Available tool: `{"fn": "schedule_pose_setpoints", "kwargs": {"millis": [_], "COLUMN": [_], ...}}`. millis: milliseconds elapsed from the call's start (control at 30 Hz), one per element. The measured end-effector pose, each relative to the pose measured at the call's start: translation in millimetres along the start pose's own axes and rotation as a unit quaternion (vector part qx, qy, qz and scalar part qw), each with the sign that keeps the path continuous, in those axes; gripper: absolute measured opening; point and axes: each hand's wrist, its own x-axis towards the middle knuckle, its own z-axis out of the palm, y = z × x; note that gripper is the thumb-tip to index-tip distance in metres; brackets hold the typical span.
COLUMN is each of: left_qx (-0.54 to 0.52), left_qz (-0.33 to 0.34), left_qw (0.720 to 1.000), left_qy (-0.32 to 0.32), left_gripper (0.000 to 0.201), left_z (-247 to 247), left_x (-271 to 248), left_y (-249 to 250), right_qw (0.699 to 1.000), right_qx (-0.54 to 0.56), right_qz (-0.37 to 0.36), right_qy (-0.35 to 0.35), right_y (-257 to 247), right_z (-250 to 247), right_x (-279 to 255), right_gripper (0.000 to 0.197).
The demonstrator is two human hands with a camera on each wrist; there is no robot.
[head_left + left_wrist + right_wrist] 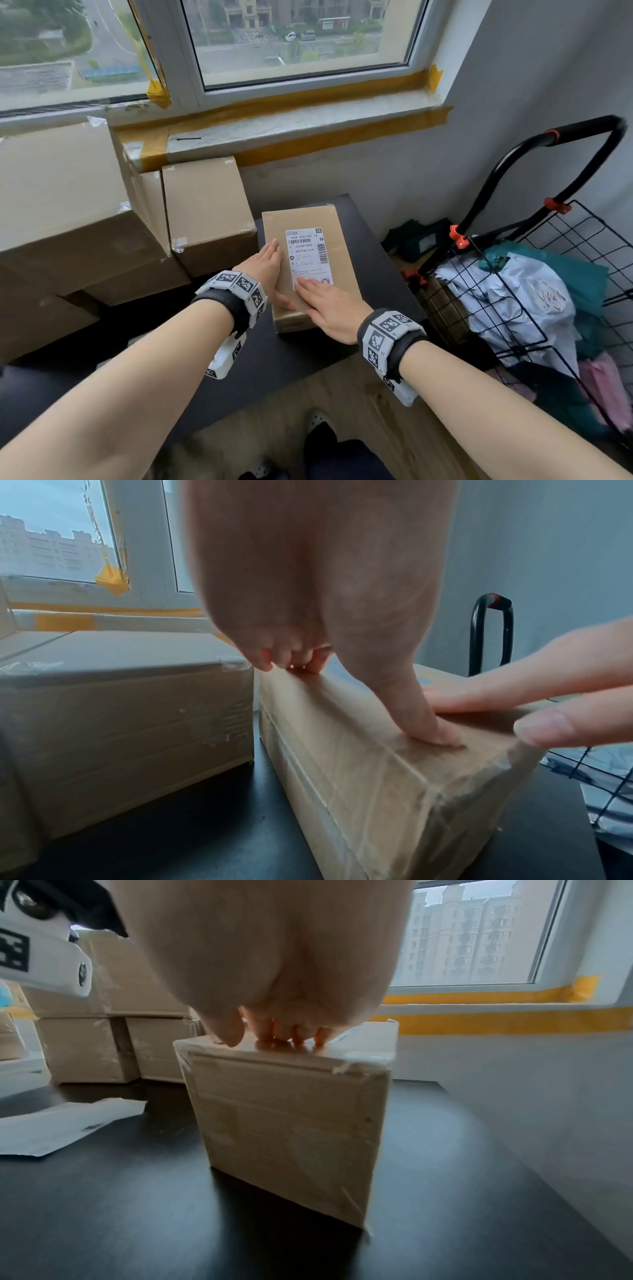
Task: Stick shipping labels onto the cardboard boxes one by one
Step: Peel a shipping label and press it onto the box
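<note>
The small cardboard box [310, 263] lies flat on the dark table [373, 260], toward its far right corner, just beside a larger box [209, 212] that stands at the table's far edge under the window sill; the shipping label [309, 255] already sits on the small box's top face, roughly centred and square to its long sides. Both grips are open and hold nothing; the left hand [270, 270] lies flat along the top's left edge with its thumb pressing down near the near end, and the right hand [329, 308] lies flat over the label's near end, fingers straight.

The step in hand looks like smoothing the label down; to do it well, the left hand should go on steadying the box so it does not slide on the smooth table, while the right palm sweeps from the near end toward the far end, pushing air out ahead of it; the corners and the far edge want a firm press, since the head view cannot show whether they are fully stuck. A loose white sheet [65, 1126] lies at the table's left, possibly peeled backing or another label.
</note>
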Motion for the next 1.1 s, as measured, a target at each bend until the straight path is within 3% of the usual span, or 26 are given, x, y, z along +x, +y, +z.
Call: {"fn": "schedule_pose_setpoints", "kwargs": {"millis": [100,333,567,700,1100], "left_qx": [0.009,0.086,0.087,0.092,0.088], "left_qz": [0.005,0.077,0.093,0.082,0.022], "left_qw": [1.000,0.992,0.989,0.990,0.994], "left_qy": [-0.004,-0.043,-0.069,-0.073,-0.067], "left_gripper": [0.125,0.067,0.062,0.072,0.137], "left_z": [4.6,7.1,3.5,2.5,-16.1], "left_x": [-2.8,-12.1,-13.1,-6.2,28.2], "left_y": [-0.2,13.6,15.7,17.0,10.4], "right_qw": [1.000,0.997,0.996,0.996,0.996], "right_qx": [-0.017,-0.012,-0.009,-0.007,-0.023], "right_qz": [0.019,0.073,0.088,0.090,0.082], "right_qy": [0.009,0.005,0.012,0.010,-0.028], "right_y": [10.9,21.7,24.0,30.3,57.6], "right_z": [1.0,-2.2,-4.8,-14.0,-51.7], "right_x": [-15.8,-35.1,-18.7,0.1,52.7], "right_gripper": [0.055,0.055,0.055,0.055,0.055]}}
